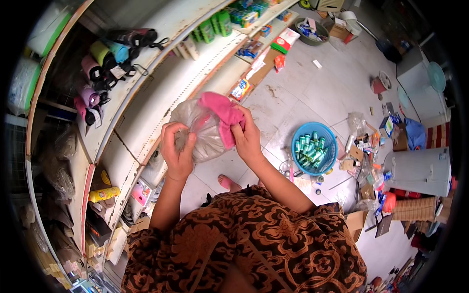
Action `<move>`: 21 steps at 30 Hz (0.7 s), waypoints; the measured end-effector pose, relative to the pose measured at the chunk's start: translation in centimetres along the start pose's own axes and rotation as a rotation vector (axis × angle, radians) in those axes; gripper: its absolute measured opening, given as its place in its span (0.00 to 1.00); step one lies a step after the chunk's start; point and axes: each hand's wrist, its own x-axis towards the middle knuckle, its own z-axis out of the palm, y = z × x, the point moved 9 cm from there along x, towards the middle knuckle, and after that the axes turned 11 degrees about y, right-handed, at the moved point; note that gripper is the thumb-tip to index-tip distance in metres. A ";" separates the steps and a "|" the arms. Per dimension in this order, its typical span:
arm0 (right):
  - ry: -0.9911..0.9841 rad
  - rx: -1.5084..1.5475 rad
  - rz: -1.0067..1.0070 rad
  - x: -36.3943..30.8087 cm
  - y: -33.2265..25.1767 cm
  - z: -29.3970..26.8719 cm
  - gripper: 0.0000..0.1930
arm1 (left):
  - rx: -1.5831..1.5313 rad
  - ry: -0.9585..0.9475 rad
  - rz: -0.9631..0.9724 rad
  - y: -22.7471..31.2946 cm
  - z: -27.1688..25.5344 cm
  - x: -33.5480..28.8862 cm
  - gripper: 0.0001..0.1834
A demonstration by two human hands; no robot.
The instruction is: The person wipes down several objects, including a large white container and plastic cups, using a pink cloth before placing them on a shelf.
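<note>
In front of me I hold up a clear, crumpled plastic bag (207, 149) between both hands. My left hand (177, 149) pinches its left side, thumb against fingers. A pink cloth (217, 108) lies over the bag's upper right, and my right hand (246, 132) is closed on it. Whether the right fingers also grip the plastic beneath cannot be made out. Something pink shows faintly through the plastic.
White shelves (161, 93) run along my left, with several bottles (100, 61) on an upper level and a yellow bottle (104, 194) lower down. A blue basket (333, 146) of green cans stands on the tiled floor. Clutter surrounds a white bin (417, 166) at right.
</note>
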 end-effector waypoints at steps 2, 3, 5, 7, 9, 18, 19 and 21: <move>-0.010 -0.099 -0.138 -0.1 -2.2 -1.3 0.19 | 0.017 -0.037 0.002 1.0 2.0 -0.3 0.11; -0.052 -0.256 -0.382 -1.0 -4.7 -0.9 0.18 | 0.000 -0.039 -0.003 1.3 3.0 -0.7 0.11; -0.099 -0.289 -0.470 -1.2 -8.1 -1.6 0.18 | -0.012 -0.045 0.005 2.2 4.2 -1.2 0.10; -0.174 -0.378 -0.599 -0.9 -8.8 -2.4 0.18 | -0.290 -0.014 -0.324 0.9 4.6 -2.1 0.10; -0.103 -0.326 -0.478 0.8 -5.9 -5.9 0.18 | -0.274 -0.024 -0.284 2.2 5.0 -2.3 0.09; -0.156 -0.348 -0.622 -0.8 -9.2 -7.3 0.16 | -0.267 -0.082 -0.245 4.1 8.6 -3.4 0.10; -0.172 -0.377 -0.613 -0.3 -8.5 -8.1 0.17 | -0.316 -0.105 -0.322 4.0 8.9 -3.6 0.11; -0.104 -0.139 -0.210 1.1 -3.0 -11.2 0.18 | -0.273 -0.112 -0.202 5.2 8.9 -3.1 0.11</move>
